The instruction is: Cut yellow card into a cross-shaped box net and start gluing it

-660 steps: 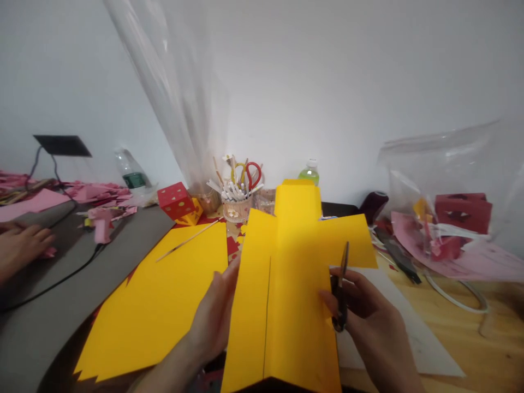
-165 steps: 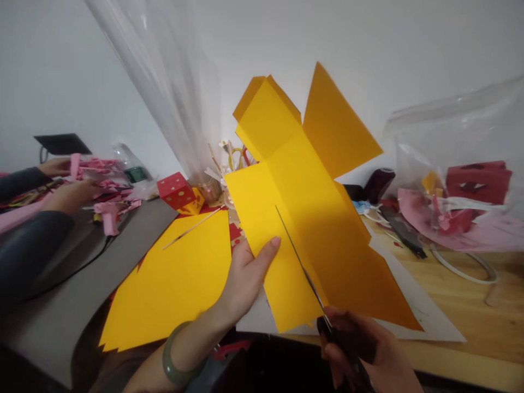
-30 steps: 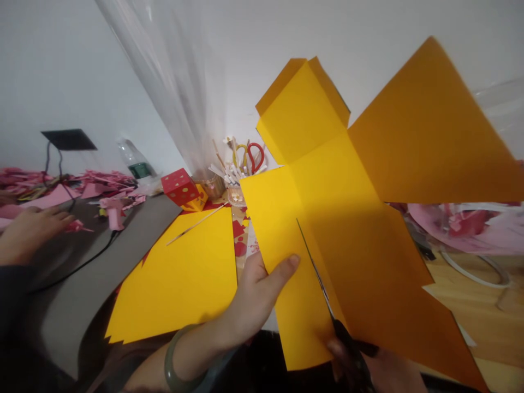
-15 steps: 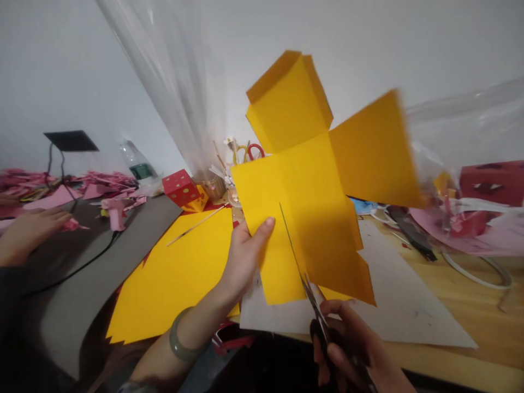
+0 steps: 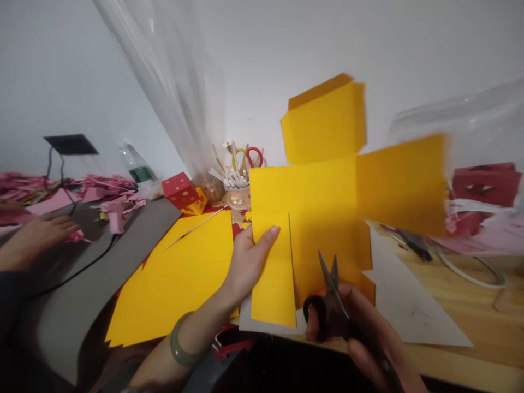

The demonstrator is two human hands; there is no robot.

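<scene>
My left hand [image 5: 254, 261] grips the left panel of a yellow card box cut-out [image 5: 323, 202], thumb on the near face. The cut-out is held up in the air, with folded flaps at its top and right. A long slit runs up from its lower edge beside my thumb. In my right hand [image 5: 368, 327] is a pair of scissors [image 5: 331, 289] with black handles. The blades are slightly parted, point upward and lie in front of the card, apart from the slit.
Yellow card sheets [image 5: 176, 284] lie to the left, with a thin stick [image 5: 196, 226] on them. Behind stand a red dotted box [image 5: 180, 188] and a cup of sticks [image 5: 238, 197]. A pink glue gun [image 5: 114, 218] lies near another person's hand [image 5: 45, 237]. White paper [image 5: 413, 300] covers the wood.
The scissors have come out of the slit and moved to the right, their blades parting. The yellow cut-out has turned clockwise and shifted right and down at its top.
</scene>
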